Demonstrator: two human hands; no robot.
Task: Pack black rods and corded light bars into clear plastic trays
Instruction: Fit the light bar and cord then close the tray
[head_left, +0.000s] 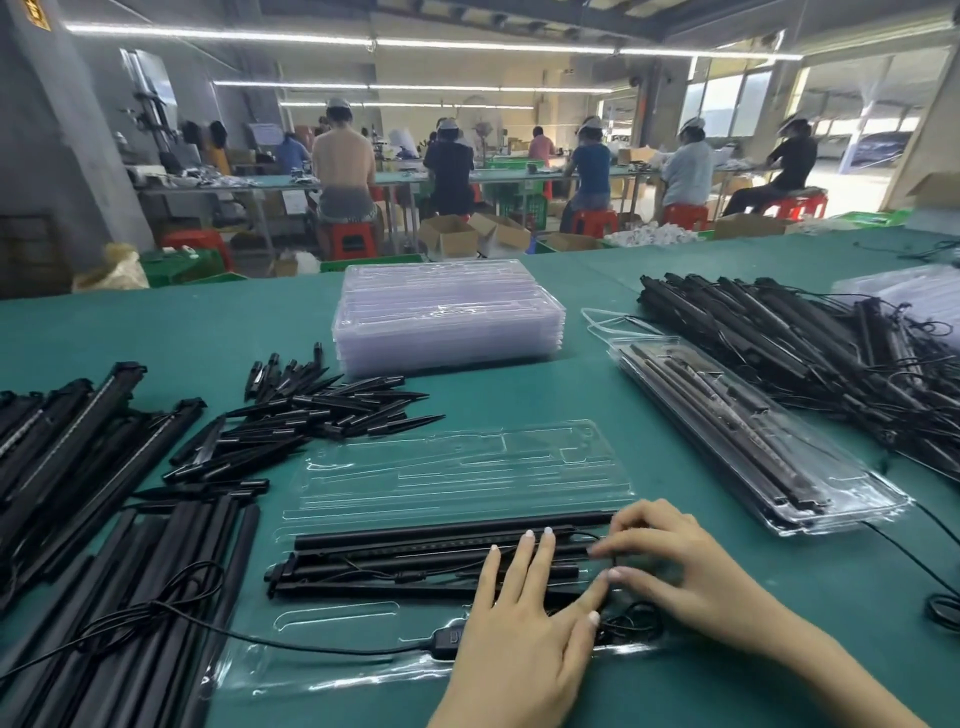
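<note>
Several black rods (441, 558) and a light bar lie side by side in the near half of an open clear tray (467, 467) on the green bench (156, 332), their long axis running from nine to three o'clock. The left hand (524, 618) rests flat on them with its fingers straight, pointing toward twelve. The right hand (670, 566) comes in from four o'clock, its fingers bent over the rods' right ends; whether it pinches the thin cord (631, 621) there cannot be told. The cord's loose coil sits between the two hands, nearer the right, so tucking it in likely falls to that hand.
</note>
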